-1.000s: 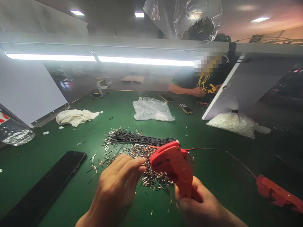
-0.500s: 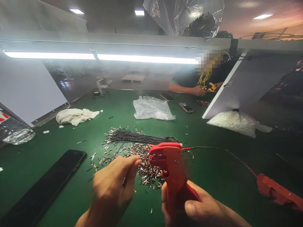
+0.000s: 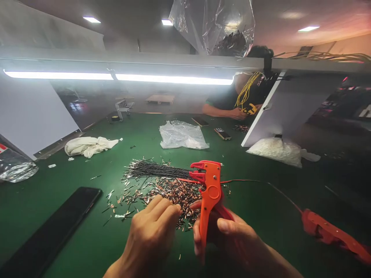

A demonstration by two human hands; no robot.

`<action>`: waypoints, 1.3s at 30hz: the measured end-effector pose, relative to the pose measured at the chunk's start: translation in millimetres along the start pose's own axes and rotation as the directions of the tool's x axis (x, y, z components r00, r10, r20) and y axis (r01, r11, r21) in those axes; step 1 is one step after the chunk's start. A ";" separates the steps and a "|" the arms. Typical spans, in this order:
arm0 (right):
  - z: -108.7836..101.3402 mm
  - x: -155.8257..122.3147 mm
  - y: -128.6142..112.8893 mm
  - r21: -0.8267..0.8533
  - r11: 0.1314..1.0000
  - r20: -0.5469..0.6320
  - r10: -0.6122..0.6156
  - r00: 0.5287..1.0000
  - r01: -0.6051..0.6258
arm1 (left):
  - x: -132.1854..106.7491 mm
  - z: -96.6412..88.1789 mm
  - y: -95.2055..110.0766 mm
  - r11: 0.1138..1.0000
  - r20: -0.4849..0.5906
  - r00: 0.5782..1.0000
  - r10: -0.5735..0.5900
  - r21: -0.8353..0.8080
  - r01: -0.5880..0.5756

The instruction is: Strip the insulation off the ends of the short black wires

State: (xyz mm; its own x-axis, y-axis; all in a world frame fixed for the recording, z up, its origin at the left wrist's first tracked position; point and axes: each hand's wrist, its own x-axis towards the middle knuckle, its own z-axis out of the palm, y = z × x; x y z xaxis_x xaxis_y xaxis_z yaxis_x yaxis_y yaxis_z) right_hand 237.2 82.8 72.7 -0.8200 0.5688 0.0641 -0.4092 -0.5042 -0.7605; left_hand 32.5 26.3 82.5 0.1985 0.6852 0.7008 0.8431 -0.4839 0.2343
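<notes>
A black phone (image 3: 58, 227) lies left on the green counter (image 3: 95, 247). The left hand (image 3: 150, 235) hangs over the wire scraps (image 3: 171, 193), fingers curled; whether its grip pinches anything is unclear. The right hand (image 3: 232, 241) holds the orange wire stripper (image 3: 210, 187) upright at the scraps' right edge, grip pressed round its handles.

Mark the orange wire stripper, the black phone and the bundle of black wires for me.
orange wire stripper (image 3: 211, 188): head view, on its orange body above the grip.
black phone (image 3: 56, 229): head view, middle of its dark screen.
bundle of black wires (image 3: 158, 170): head view, midway along the strands.
</notes>
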 end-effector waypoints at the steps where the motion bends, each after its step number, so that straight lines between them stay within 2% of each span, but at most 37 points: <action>1: -0.4 -0.4 0.7 0.014 1.000 0.002 -0.004 1.000 0.004 | -2.5 3.1 1.4 1.000 0.008 1.000 0.004 -0.010 -0.004; 7: -5.3 1.2 2.3 0.088 0.996 0.044 0.000 0.999 -0.004 | -12.1 15.8 0.5 0.999 0.018 0.999 -0.050 -0.019 0.050; 10: -3.4 3.4 -3.7 0.023 1.000 0.033 0.008 0.999 -0.008 | -9.0 10.9 -2.2 0.999 -0.071 0.996 -0.045 0.020 0.047; 12: -2.1 5.0 -6.4 -0.054 0.998 -0.027 0.027 0.999 -0.028 | -4.6 4.3 -1.7 0.999 -0.138 0.990 0.012 0.047 -0.005; 14: -2.2 6.7 -6.0 -0.093 0.995 -0.060 0.035 0.998 -0.040 | -0.6 -2.4 0.5 0.997 -0.148 0.987 0.057 0.068 -0.048; 15: -2.7 7.6 -4.8 -0.099 0.994 -0.069 0.045 0.997 -0.052 | 0.7 -5.1 1.9 0.996 -0.119 0.991 0.054 0.082 -0.044; 16: -3.4 8.3 -3.3 -0.088 0.995 -0.065 0.047 0.997 -0.052 | 1.3 -7.2 3.3 0.996 -0.129 0.992 0.008 0.094 0.004; 18: -4.6 9.1 -0.2 -0.058 0.996 -0.053 0.069 0.996 -0.072 | 1.0 -9.3 5.0 0.994 -0.150 0.989 0.013 0.110 0.004; 23: -3.2 6.9 0.9 -0.067 0.994 -0.008 0.082 0.997 -0.083 | 1.3 -5.9 3.7 0.993 -0.183 0.981 0.068 0.108 -0.049; 28: -3.3 5.8 -1.8 -0.079 0.991 0.035 0.108 0.994 -0.105 | 7.4 -4.3 1.2 0.971 -0.255 0.966 0.044 0.239 0.019; 35: -5.0 5.1 -4.6 -0.108 0.988 0.044 0.116 0.992 -0.111 | 22.7 -14.6 -3.9 0.973 -0.148 0.980 0.135 0.205 -0.103; 39: -6.9 4.2 -7.2 -0.103 0.989 0.063 0.115 0.991 -0.108 | 19.0 -15.3 -3.7 0.952 -0.145 0.975 0.167 0.282 -0.121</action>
State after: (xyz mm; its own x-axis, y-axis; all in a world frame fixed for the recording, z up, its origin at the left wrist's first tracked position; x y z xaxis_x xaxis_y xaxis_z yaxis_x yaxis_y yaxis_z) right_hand 239.5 93.2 74.0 -0.8850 0.4653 0.0169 -0.2751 -0.4932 -0.8253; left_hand 25.5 32.8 105.3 0.2621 0.5085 0.8202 0.9192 -0.3904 -0.0518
